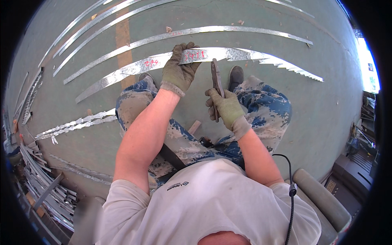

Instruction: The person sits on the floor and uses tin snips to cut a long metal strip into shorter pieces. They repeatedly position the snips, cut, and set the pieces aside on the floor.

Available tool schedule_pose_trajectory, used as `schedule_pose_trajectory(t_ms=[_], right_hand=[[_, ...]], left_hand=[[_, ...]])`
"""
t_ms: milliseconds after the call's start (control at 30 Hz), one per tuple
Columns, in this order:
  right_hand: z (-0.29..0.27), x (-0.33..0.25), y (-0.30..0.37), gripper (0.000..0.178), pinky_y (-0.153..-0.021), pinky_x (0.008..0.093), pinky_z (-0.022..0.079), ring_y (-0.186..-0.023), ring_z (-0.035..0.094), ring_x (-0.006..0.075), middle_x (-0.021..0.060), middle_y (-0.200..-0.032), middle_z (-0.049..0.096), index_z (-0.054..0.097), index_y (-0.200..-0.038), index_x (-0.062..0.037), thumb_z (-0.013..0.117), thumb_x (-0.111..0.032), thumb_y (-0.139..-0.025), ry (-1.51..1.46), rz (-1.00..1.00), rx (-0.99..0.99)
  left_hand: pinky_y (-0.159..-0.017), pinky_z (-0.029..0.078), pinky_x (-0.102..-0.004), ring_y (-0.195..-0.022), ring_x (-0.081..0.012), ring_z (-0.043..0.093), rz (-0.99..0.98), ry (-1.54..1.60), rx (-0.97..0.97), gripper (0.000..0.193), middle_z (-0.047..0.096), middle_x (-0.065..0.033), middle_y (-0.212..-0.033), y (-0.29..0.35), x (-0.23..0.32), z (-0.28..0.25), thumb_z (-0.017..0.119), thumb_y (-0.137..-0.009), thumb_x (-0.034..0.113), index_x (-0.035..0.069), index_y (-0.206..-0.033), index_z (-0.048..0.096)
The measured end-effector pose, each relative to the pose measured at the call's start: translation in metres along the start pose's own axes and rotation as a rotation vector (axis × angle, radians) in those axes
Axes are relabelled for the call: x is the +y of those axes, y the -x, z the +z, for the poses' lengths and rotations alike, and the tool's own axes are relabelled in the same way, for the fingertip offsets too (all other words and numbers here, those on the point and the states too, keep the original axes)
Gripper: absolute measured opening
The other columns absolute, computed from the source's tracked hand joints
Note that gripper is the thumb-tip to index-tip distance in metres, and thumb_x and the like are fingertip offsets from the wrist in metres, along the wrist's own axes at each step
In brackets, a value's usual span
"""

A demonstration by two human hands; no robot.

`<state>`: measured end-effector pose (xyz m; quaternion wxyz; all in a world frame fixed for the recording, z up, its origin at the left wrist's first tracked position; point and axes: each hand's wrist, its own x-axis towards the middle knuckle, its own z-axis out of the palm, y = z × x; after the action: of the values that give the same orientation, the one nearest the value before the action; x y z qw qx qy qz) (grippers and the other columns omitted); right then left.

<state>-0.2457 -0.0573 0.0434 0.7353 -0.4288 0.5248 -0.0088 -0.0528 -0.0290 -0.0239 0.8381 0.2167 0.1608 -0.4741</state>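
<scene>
My left hand [179, 69], in an olive work glove, is closed around a long galvanized sheet-metal strip [228, 54] with red handwritten marks. The strip spans the view from left to right, and its right end has a row of saw-like notches along the near edge. In my gloved right hand [228, 107] is a pair of dark metal snips [216, 75], gripped by the handles and pointing away from me. The tips of the snips are at the strip's near edge, right of my left hand; whether they bite into it I cannot tell.
Several more metal strips [192, 31] lie on the green floor [310, 110] beyond. Zigzag-edged strips [77, 123] lie to the left, near a heap of metal offcuts [49, 188]. A rolled grey cylinder [322, 200] is at the lower right. A wooden-looking handle [194, 127] shows between my legs.
</scene>
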Motion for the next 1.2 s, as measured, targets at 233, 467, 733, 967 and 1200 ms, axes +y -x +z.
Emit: schedule_pose_trajectory(t_ms=[233, 467, 733, 967, 1200], right_hand=[[-0.013, -0.003, 0.0, 0.027, -0.043, 0.0291, 0.046, -0.054, 0.059, 0.013, 0.0066, -0.078, 0.064, 0.067, -0.113, -0.0004, 0.063, -0.026, -0.104, -0.165, 0.005, -0.173], [-0.026, 0.018, -0.016, 0.032, -0.042, 0.03, 0.047, -0.053, 0.059, 0.0137, 0.0078, -0.082, 0.066, 0.063, -0.124, 0.0011, 0.056, -0.025, -0.107, -0.703, 0.147, -0.563], [-0.025, 0.051, -0.04, 0.035, -0.044, 0.0327, 0.044, -0.052, 0.056, 0.0152, 0.0059, -0.083, 0.063, 0.062, -0.127, -0.0032, 0.054, -0.031, -0.107, -1.186, 0.244, -1.096], [-0.022, 0.04, -0.022, 0.031, -0.045, 0.0315, 0.038, -0.053, 0.048, 0.0124, -0.0005, -0.077, 0.053, 0.064, -0.122, -0.0114, 0.061, -0.034, -0.101, -0.995, 0.328, -0.719], [-0.035, 0.016, -0.019, 0.042, -0.049, 0.0266, 0.042, -0.064, 0.053, 0.0104, 0.001, -0.092, 0.063, 0.052, -0.142, -0.0019, 0.051, -0.027, -0.109, -0.952, 0.026, -1.052]], left_hand=[[-0.102, 0.059, -0.0584, -0.12, -0.0365, 0.065, 0.029, -0.036, -0.085, 0.024, 0.068, -0.017, -0.124, 0.005, 0.001, 0.003, 0.061, -0.105, 0.022, 0.002, -0.118, 0.059], [-0.104, 0.057, -0.0598, -0.129, -0.0388, 0.061, 0.027, -0.044, 0.023, 0.024, 0.066, -0.0172, -0.133, 0.008, 0.006, -0.009, 0.057, -0.107, 0.024, 0.003, -0.115, 0.065], [-0.103, 0.059, -0.0556, -0.129, -0.0346, 0.061, 0.025, -0.049, -0.014, 0.024, 0.067, -0.0149, -0.133, 0.012, 0.008, -0.009, 0.06, -0.105, 0.024, 0.004, -0.118, 0.066], [-0.108, 0.051, -0.051, -0.126, -0.0305, 0.06, 0.065, -0.045, -0.044, 0.025, 0.065, -0.0113, -0.132, 0.002, 0.004, -0.021, 0.053, -0.108, 0.025, 0.008, -0.126, 0.06], [-0.103, 0.057, -0.0532, -0.124, -0.0296, 0.062, 0.072, -0.165, -0.062, 0.038, 0.061, -0.0112, -0.133, 0.016, 0.008, 0.001, 0.066, -0.101, 0.037, 0.01, -0.128, 0.06]])
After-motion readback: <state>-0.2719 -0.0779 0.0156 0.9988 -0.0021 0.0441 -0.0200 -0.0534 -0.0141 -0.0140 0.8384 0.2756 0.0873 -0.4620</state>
